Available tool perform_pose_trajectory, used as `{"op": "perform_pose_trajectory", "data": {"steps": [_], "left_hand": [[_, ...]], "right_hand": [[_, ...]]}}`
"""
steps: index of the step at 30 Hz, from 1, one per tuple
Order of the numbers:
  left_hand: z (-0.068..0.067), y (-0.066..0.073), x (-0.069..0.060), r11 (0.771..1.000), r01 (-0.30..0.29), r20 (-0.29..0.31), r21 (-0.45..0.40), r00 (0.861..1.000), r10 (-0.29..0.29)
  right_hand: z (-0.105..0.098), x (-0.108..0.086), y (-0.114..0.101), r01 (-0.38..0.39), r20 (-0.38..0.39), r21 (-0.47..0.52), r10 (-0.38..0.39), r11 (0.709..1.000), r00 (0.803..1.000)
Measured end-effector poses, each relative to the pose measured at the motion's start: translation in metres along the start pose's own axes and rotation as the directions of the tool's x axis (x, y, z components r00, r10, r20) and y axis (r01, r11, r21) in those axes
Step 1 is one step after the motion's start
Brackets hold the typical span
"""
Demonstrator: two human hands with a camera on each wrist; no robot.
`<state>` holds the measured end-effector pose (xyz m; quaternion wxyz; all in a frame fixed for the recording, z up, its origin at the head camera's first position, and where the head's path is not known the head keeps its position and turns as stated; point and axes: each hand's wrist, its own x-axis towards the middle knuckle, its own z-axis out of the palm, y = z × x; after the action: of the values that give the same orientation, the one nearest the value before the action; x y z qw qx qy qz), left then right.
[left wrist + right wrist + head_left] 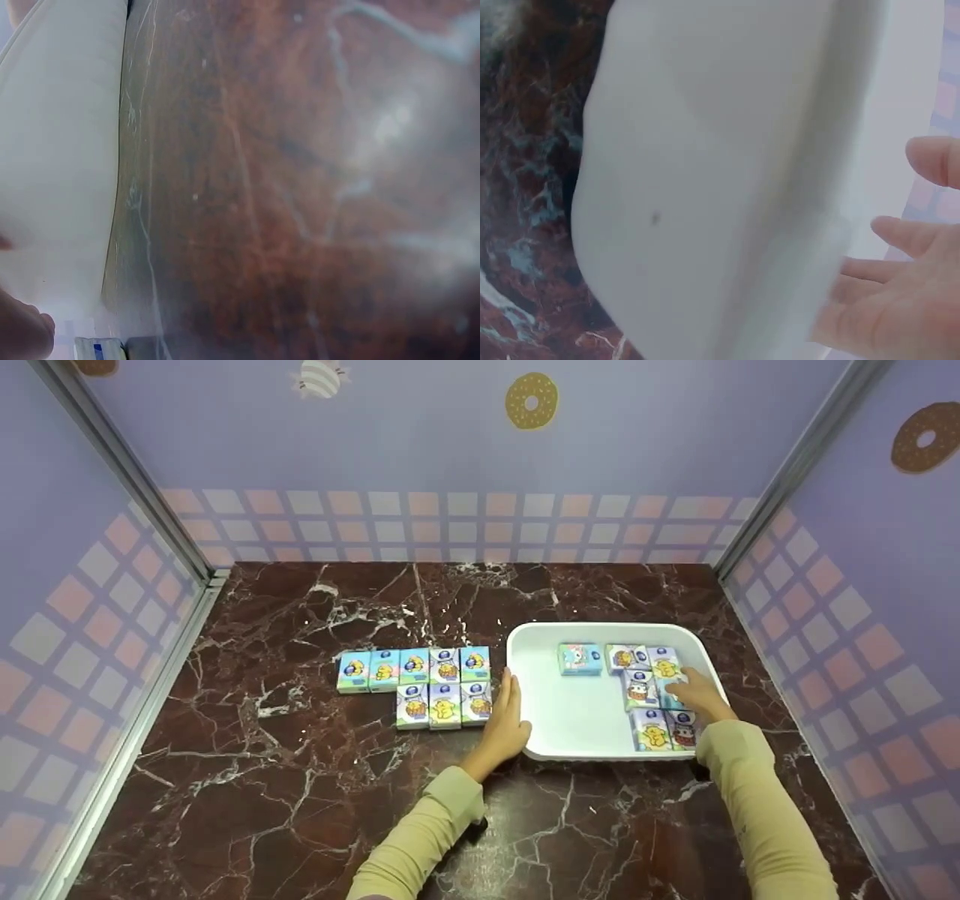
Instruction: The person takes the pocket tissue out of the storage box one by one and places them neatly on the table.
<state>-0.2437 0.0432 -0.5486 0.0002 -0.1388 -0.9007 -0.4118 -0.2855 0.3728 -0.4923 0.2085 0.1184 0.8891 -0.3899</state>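
A white tray (pixel 574 720) stands on the table's right half with several small cartoon-printed packs in it. Along its left wall lies my left hand (pixel 507 729), fingers straight and touching the outside; in the left wrist view a fingertip (pixel 30 330) shows beside the white wall. My right hand (pixel 701 696) reaches over the tray's right rim, its fingers at a blue pack (pixel 670 695) among the grouped packs. In the right wrist view the right hand (pixel 900 292) has loosely extended fingers; contact with the pack is hidden there. A lone blue pack (pixel 579 658) lies near the tray's back.
Left of the tray, several more packs (pixel 412 706) lie side by side in two rows on the dark red marbled table (pixel 262 780). Purple patterned panels (pixel 420 450) enclose the table at the back and both sides.
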Motion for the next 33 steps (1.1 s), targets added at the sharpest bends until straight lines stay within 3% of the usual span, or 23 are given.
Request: {"op": "perform_pose_trajectory", "data": {"steps": [3, 7, 22, 33], "left_hand": [[-0.001, 0.0, 0.0, 1.0, -0.008, -0.003, -0.003, 1.0, 0.008], [-0.001, 0.0, 0.0, 1.0, -0.002, 0.005, -0.008, 1.0, 0.002], [0.0, 0.0, 0.001, 1.0, 0.013, -0.002, -0.002, 1.0, -0.013], [0.0, -0.002, 0.001, 1.0, -0.006, 0.011, -0.013, 1.0, 0.006]], "right_hand": [[0.002, 0.001, -0.002, -0.041, 0.064, 0.044, 0.038, 0.998, 0.997], [0.005, 0.004, -0.002, -0.038, 0.1, 0.08, 0.029, 0.996, 0.995], [0.014, 0.012, 0.008, 0.063, 0.114, -0.031, -0.059, 0.998, 0.992], [0.025, 0.01, 0.003, 0.105, 0.148, 0.04, -0.109, 0.994, 0.983]]}}
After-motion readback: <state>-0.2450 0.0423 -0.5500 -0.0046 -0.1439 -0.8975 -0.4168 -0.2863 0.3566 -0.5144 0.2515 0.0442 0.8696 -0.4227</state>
